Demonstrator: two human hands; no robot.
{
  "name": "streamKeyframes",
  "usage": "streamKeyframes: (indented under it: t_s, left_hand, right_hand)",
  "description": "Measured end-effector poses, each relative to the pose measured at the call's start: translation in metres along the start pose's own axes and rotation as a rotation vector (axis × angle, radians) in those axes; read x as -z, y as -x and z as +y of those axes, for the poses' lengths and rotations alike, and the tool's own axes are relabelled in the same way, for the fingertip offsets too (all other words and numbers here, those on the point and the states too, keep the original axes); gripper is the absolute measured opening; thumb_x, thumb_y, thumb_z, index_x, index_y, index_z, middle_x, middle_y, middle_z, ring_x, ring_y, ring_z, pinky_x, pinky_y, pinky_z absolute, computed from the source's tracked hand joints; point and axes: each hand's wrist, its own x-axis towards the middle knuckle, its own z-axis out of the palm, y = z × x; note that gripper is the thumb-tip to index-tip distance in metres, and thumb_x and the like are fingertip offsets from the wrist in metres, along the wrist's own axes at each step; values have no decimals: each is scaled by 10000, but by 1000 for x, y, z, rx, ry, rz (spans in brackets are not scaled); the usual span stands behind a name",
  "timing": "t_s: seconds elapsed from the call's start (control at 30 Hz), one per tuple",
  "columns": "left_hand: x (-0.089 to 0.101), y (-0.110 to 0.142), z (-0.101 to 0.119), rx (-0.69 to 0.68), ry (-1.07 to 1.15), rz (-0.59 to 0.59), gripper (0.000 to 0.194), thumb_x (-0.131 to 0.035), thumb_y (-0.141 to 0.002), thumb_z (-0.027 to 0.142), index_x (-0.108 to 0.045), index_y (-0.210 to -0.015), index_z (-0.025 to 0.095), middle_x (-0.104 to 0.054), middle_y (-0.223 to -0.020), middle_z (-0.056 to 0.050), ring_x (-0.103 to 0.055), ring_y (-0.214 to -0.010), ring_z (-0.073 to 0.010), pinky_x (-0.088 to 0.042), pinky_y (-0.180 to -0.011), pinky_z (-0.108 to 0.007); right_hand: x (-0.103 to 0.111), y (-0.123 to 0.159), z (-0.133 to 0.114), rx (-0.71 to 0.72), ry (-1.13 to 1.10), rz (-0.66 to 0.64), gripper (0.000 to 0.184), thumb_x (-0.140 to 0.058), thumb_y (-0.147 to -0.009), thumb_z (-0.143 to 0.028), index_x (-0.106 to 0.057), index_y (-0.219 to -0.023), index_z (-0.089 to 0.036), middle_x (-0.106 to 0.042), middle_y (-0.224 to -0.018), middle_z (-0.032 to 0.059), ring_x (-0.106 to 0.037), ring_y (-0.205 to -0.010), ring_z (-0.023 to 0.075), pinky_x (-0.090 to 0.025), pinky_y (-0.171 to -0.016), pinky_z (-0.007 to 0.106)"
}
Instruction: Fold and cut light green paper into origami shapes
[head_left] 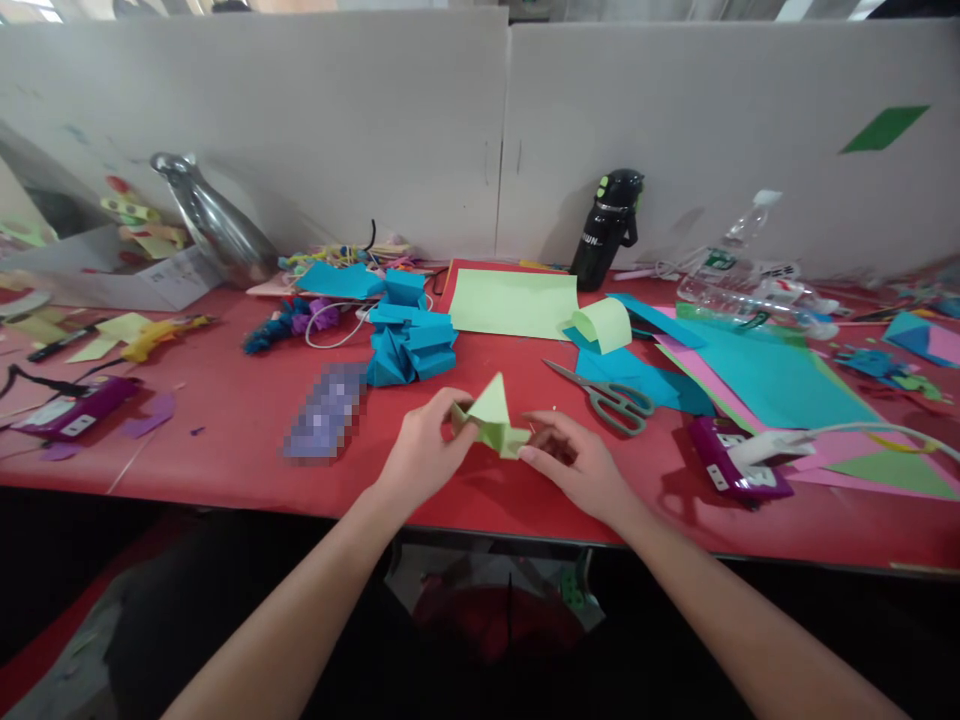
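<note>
A small folded piece of light green paper (491,412), with a pointed triangular flap standing up, is held just above the red table (450,500). My left hand (431,440) pinches its left side between thumb and fingers. At its lower right end, the thumb and fingers of my right hand (574,455) close on the paper's edge. Grey-handled scissors (611,395) lie beyond my right hand, blades pointing left. Past my left hand sits a cluster of folded blue paper (411,345), with a pixelated purple rectangle (326,412) nearer to me.
Flat green sheets (514,303) lie at the back centre, below a black bottle (607,230). To the right are blue and pink sheets (772,370), clear plastic bottles (739,270) and a purple power strip (735,460) with a white plug. A metal jug (217,225) stands back left.
</note>
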Motion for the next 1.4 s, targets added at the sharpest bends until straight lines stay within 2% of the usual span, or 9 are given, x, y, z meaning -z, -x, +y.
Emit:
streamKeyframes:
  t_s: [0.17,0.37,0.47,0.57,0.67,0.87,1.07,1.27,1.4]
  left_hand:
    - [3,4,7,-87,21,-253,202,-667,-871,321,-651,-1058,248,-720,-974,-23,-668,-855,-195,-504,-781,-310]
    - [23,0,9,-49,-41,-259,115,-697,-826,294,-648,-914,239,-708,-842,6,-656,-787,-189,-492,-734,-307]
    - [46,-4,7,-60,-13,-272,163,-635,-795,202,-668,-951,237,-705,-865,-7,-662,-810,-195,-514,-739,-299]
    - [78,-6,-1,65,13,-438,212,-615,-788,231,-703,-981,248,-698,-820,-13,-668,-762,-211,-539,-667,-297]
    - [112,-9,-13,172,31,-468,259,-647,-790,284,-715,-1039,263,-704,-828,-29,-681,-741,-222,-535,-583,-269]
    - [154,-20,-31,387,64,-295,493,-699,-747,271,-654,-1234,207,-722,-861,-6,-677,-731,-161,-513,-594,-214]
    - [144,-34,-39,436,214,-407,868,-784,-641,250,-481,-1454,256,-712,-780,0,-684,-670,-194,-515,-542,-236]
    - [104,-53,-40,343,305,-363,1078,-750,-676,299,-200,-1599,209,-720,-812,-25,-651,-551,-187,-474,-472,-250]
    - [77,-58,-43,329,314,-432,1065,-703,-692,242,-156,-1605,220,-733,-986,-65,-706,-746,-218,-525,-575,-262]
  right_hand:
    - [-4,2,1,19,-24,70,264,-577,-958,-449,-696,-950,-213,-660,-746,25,-594,-651,165,-477,-606,287]
    - [-2,2,0,-18,-60,62,276,-573,-958,-464,-672,-901,-212,-639,-702,20,-606,-653,173,-493,-613,288]
    - [-2,3,-2,-21,-51,65,286,-565,-959,-476,-665,-898,-215,-630,-694,18,-604,-640,171,-491,-608,287]
    - [-2,3,-3,-15,-37,63,291,-560,-960,-483,-659,-888,-219,-617,-688,12,-595,-620,164,-478,-595,283]
    - [-2,3,-2,-14,-17,56,291,-559,-959,-486,-651,-881,-221,-610,-681,7,-590,-615,161,-469,-586,281]
    - [-3,2,0,-33,-18,41,276,-561,-962,-469,-648,-886,-218,-605,-683,3,-586,-622,158,-468,-602,285]
    - [-3,2,1,-41,-17,30,280,-562,-962,-473,-652,-897,-216,-607,-695,9,-587,-632,166,-457,-594,293]
    - [-3,1,1,-46,-12,22,283,-561,-966,-464,-657,-894,-208,-608,-695,6,-584,-630,159,-455,-606,291]
    - [-2,1,0,-43,7,22,288,-558,-968,-458,-653,-864,-207,-615,-699,8,-587,-647,160,-454,-620,290]
